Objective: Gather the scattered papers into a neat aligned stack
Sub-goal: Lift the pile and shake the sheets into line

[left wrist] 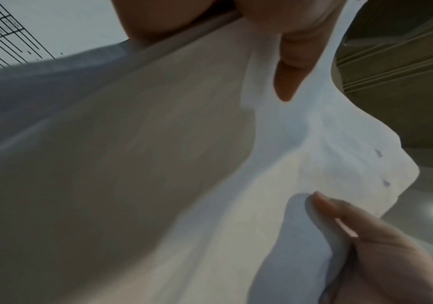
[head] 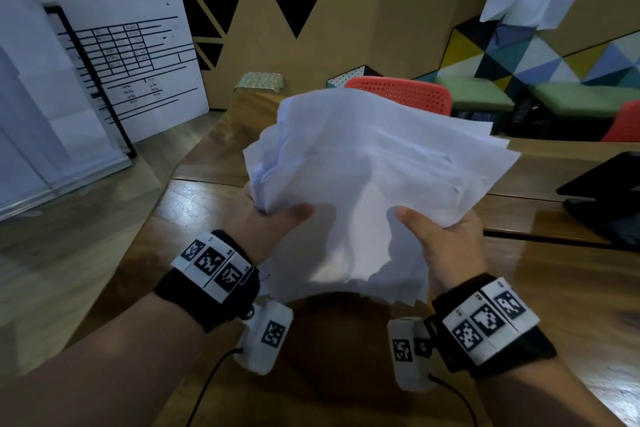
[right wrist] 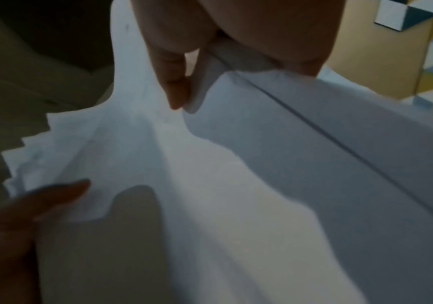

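1. Stretching under everything was the wooden table (head: 554, 305), the biggest thing we saw.
2. We held the papers (head: 374, 163) up above it, a messy bunch with edges not lined up.
3. Our left hand (head: 266, 225) pinched the left side.
4. Our right hand (head: 446, 243) pinched the right side.

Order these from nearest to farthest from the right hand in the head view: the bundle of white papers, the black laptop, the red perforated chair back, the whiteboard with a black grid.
1. Bundle of white papers: gripped by the right hand.
2. Black laptop: on the table, right.
3. Red perforated chair back: behind the papers.
4. Whiteboard with a black grid: far left.
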`<state>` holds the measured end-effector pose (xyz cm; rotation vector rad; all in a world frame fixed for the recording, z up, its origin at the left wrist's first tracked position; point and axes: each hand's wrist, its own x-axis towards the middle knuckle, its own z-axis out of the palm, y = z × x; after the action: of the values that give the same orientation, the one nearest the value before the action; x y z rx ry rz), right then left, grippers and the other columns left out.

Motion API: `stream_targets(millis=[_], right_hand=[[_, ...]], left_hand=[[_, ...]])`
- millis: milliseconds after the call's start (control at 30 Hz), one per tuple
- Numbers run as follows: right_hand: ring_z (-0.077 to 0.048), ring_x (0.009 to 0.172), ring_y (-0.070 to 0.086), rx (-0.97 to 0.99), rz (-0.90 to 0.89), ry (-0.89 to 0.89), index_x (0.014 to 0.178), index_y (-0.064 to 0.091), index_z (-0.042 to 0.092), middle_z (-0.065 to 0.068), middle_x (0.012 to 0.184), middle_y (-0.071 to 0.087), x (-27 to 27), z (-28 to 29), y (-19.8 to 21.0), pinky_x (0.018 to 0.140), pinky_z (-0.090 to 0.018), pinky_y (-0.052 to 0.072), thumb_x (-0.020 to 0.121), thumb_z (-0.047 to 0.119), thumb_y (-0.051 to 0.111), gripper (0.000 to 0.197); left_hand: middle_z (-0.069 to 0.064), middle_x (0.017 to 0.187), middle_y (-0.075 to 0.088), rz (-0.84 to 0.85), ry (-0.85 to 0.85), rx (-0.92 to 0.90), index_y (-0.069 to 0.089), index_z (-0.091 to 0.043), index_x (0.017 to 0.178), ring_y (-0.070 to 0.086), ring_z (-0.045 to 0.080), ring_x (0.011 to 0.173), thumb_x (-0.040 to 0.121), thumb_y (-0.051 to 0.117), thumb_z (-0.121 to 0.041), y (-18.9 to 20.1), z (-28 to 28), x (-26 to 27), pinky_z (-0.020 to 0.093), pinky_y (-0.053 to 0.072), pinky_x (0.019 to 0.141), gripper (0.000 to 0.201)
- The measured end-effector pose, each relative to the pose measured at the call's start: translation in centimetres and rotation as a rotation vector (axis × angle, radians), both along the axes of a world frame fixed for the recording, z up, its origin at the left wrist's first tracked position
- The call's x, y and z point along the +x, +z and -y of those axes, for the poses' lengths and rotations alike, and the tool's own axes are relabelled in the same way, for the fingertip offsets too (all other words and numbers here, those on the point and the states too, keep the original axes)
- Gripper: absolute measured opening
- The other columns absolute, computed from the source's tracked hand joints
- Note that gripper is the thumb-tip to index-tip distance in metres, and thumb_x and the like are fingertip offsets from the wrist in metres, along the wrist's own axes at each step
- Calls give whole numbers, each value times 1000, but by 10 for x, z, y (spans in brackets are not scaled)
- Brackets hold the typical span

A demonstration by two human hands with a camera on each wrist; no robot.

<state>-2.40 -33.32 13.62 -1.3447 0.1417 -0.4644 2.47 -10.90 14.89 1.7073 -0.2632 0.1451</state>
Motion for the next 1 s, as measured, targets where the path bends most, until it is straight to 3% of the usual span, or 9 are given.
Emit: stream_targets(millis=[100,200,300,467,533,667,833,933,1000], right_hand=[[-17,101,67,-18,70,-79,124,47,16,-1,112,66,-1,-1,4,82,-31,57,73,-8,71,61],[-24,111,61,-114,267,-173,127,36,42,-9,129,53,-2,0,12,91,-39,54,77,1,70,73],[-11,89,59,-388,405,-228,123,41,56,19,112,55,-3,1,21,76,-27,54,83,20,63,59],[-17,84,59,-618,486,-292,93,65,37,4,93,61,4,5,30,75,-40,52,87,13,56,26],[-17,87,56,-601,463,-272,100,64,31,5,100,57,4,7,32,80,-38,50,86,13,56,25],[-10,96,55,-644,453,-227,98,66,13,0,100,57,3,9,33,85,-22,47,85,9,54,18],[6,78,50,-618,438,-220,91,66,14,3,96,57,3,8,33,62,-13,42,82,12,57,12],[9,74,49,-610,422,-225,99,62,26,5,96,57,2,8,33,60,-8,39,78,19,63,22],[3,77,51,-442,386,-170,106,55,32,11,99,59,1,10,30,68,-19,45,70,33,74,41]], left_hand=[[-13,85,65,-46,4,-67,61,-30,93,66,6,78,46,85,-33,-6,-3,2,15,53,61,53],[-17,82,65,-35,24,-52,61,-29,87,63,-12,68,45,80,-34,-2,-2,4,7,49,58,47],[-20,68,69,-15,31,-98,62,-28,82,62,-14,63,48,79,-25,-2,-2,6,5,48,55,38],[-10,83,71,3,-18,-247,60,-13,104,67,3,76,47,78,-29,-1,-4,8,20,56,68,62],[-4,89,70,22,-62,-308,59,-12,106,67,12,81,49,78,-33,5,-5,8,28,55,72,63],[-12,81,72,43,-129,-380,58,-27,103,67,4,73,48,81,-54,21,-8,7,19,54,63,66],[-18,62,66,37,80,-252,66,-30,86,59,2,61,69,59,-53,36,3,5,20,50,58,30],[-6,55,63,-45,211,-303,70,-22,63,57,16,61,82,65,-29,38,13,4,29,48,61,21],[-5,52,59,-59,242,-302,69,-21,56,54,16,57,82,65,-21,37,14,5,27,46,58,27]])
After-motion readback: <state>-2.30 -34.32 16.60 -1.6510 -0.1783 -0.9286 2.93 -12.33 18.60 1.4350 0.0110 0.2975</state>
